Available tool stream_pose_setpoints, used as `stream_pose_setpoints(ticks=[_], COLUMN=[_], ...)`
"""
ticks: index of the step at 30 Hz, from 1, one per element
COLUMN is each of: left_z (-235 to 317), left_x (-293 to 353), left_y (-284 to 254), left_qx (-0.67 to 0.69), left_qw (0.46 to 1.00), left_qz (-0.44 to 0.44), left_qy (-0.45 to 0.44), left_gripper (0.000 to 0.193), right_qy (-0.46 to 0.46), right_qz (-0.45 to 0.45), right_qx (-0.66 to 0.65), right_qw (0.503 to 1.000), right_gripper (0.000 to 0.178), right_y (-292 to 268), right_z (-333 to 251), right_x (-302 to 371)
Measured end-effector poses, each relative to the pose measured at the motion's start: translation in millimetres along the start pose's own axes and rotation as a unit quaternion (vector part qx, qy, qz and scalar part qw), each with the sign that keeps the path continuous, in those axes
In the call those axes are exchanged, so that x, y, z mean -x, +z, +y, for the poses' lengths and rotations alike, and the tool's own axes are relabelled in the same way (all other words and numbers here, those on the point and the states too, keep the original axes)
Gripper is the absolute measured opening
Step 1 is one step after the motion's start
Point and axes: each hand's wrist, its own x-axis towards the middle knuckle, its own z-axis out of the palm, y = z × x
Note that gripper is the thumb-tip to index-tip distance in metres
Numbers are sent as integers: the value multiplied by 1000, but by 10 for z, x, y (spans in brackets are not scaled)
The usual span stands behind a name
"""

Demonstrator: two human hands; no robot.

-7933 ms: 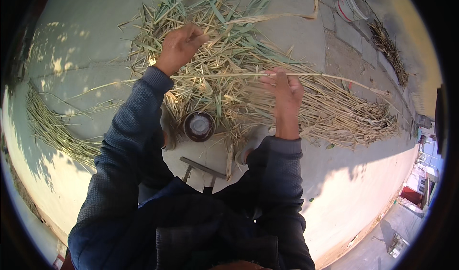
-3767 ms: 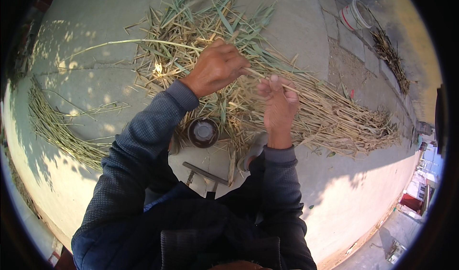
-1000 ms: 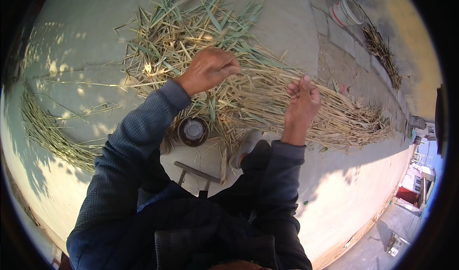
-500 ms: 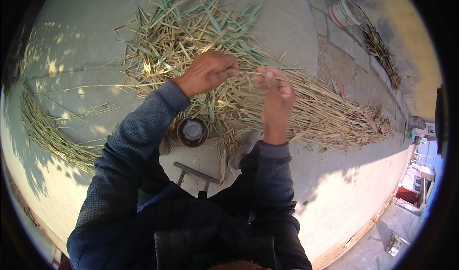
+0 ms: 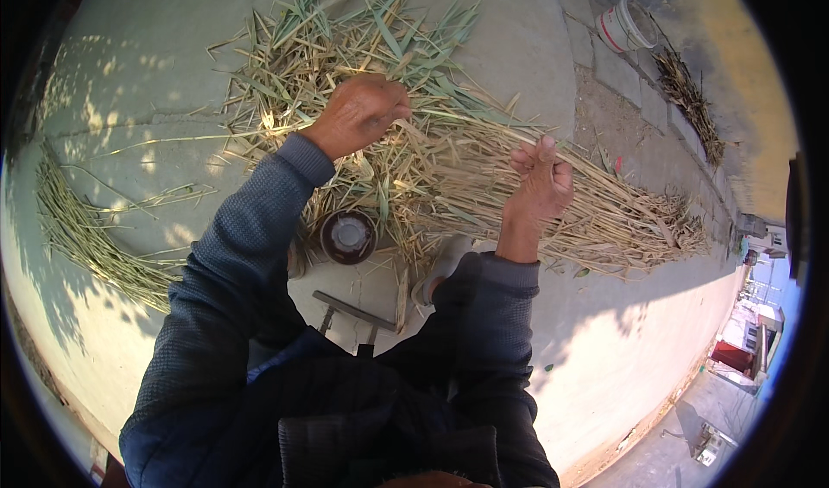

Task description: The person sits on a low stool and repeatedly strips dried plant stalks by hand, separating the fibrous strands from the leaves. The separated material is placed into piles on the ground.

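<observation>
My left hand (image 5: 361, 112) is closed around a long, thin reed stalk (image 5: 194, 139), whose free end reaches far out to the left. Farther right, my right hand (image 5: 542, 177) pinches the stalk between thumb and fingers, with its length stretched between both hands. Beneath them spreads a heap of dry reed leaves (image 5: 298, 65), tan with some green blades. Uncleaned-looking reed stalks (image 5: 622, 216) fan out to the right below my right hand. On the left lies a curved bundle of slim greenish stalks (image 5: 95, 242).
A dark round container (image 5: 347, 237) with a pale middle stands between my feet, in front of a metal bar frame (image 5: 354, 309). At the far right are a white bucket (image 5: 628, 25) and a bunch of dark twigs (image 5: 691, 99) along a paved edge.
My right hand has moved to the right and slightly nearer, while my left has shifted a little left and away. The gap between the hands has widened.
</observation>
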Motion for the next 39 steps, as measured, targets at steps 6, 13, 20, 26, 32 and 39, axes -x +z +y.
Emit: stream_pose_setpoints(ticks=[6, 13, 20, 26, 32, 39], left_z=[-80, 48, 107, 65, 15, 77], left_x=[64, 15, 45, 51, 84, 87], left_y=[-13, 64, 78, 58, 12, 11], left_qx=[-4, 68, 75, 74, 34, 95], left_qw=[1000, 996, 993, 994, 993, 989], left_qz=[-11, -62, -76, -70, -102, -112], left_qy=[-23, -11, -47, -34, -53, -29], left_gripper=[19, 22, 18, 21, 22, 20], right_qy=[-8, 21, -12, -4, 40, 69], right_qz=[56, -129, -91, -60, -83, -236], right_qx=[-56, -37, -22, 17, 23, 64], right_qw=[997, 991, 996, 998, 995, 967], right_gripper=[28, 25, 24, 34, 29, 15], right_y=[-396, 21, 144, 115, -15, 112], right_z=[-218, -1, 34, 76, -20, 31], right_x=[-261, 45, 80, 64, -31, 99])
